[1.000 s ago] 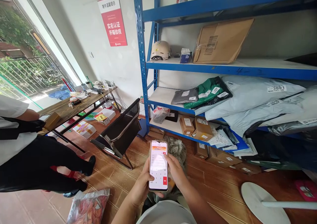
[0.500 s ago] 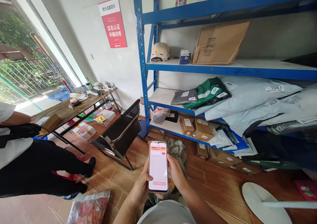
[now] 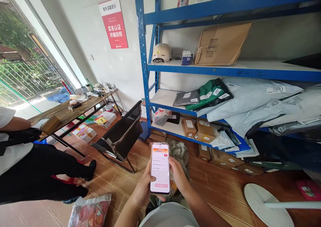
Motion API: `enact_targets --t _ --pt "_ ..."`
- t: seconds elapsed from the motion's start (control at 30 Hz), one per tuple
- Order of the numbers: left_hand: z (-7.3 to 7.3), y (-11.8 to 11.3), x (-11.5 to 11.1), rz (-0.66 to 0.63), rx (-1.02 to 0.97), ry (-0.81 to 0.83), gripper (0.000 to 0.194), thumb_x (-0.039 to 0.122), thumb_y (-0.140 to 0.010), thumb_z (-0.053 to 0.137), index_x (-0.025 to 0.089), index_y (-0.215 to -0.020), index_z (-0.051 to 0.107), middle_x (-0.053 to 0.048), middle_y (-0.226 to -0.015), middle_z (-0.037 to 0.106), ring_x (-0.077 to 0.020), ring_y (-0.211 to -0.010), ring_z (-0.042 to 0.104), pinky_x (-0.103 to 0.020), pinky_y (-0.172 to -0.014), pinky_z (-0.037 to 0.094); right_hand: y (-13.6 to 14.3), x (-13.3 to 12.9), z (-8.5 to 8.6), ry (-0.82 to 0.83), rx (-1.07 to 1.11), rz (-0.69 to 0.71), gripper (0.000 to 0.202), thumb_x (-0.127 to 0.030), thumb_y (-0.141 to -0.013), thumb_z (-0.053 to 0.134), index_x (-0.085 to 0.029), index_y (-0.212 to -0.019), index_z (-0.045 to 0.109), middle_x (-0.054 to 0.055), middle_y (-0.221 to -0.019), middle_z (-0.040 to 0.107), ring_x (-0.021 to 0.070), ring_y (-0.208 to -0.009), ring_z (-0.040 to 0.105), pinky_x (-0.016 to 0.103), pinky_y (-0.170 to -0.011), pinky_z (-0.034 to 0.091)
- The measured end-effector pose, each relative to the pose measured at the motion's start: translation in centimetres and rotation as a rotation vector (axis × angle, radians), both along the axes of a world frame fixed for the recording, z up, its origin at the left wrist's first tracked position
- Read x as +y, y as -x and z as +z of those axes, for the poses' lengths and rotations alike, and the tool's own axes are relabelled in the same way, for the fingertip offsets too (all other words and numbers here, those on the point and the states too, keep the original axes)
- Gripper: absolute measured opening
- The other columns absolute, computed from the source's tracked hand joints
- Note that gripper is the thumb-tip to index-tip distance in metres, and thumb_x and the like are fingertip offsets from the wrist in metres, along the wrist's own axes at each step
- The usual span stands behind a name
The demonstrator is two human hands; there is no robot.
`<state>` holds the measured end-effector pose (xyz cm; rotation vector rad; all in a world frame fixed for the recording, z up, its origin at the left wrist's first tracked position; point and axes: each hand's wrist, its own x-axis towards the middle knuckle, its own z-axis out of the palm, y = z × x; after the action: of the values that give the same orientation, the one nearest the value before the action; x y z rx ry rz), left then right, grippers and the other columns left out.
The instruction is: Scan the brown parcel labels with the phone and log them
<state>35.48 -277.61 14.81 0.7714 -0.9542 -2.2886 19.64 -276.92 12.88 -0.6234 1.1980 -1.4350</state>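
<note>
Both hands grip a smartphone [image 3: 159, 168] upright at waist height over the wooden floor [image 3: 213, 187]: left hand [image 3: 142, 187] curled around its left edge, right hand [image 3: 179, 175] closed on the right. Half a second ago the screen was nearly blank; now form lines fill it, so a page has loaded. Behind stand a black chair [image 3: 122, 133] and blue parcel shelving [image 3: 142, 60]

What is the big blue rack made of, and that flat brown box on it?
The blue rack looks like painted metal: thin straight posts with rows of punched holes. The flat brown box looks like plain matte cardboard, with a printed barcode and creased edges.
</note>
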Motion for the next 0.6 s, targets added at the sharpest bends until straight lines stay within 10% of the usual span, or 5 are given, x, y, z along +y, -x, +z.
enact_targets --t 0.6 --pt "-0.3 -1.4 -0.7 0.008 -0.105 0.016 0.088 0.025 -0.074 0.061 0.036 -0.152 0.021 -0.010 -0.146 0.049 -0.0300 -0.098 0.067 -0.023 -0.055 0.054 -0.7 -3.5 2.6 0.015 -0.094 0.079 0.062 -0.065 -0.058 0.077 -0.019 -0.095 0.059 0.004 -0.082 0.068 0.0222 -0.073 0.062 0.032 -0.067 0.047"
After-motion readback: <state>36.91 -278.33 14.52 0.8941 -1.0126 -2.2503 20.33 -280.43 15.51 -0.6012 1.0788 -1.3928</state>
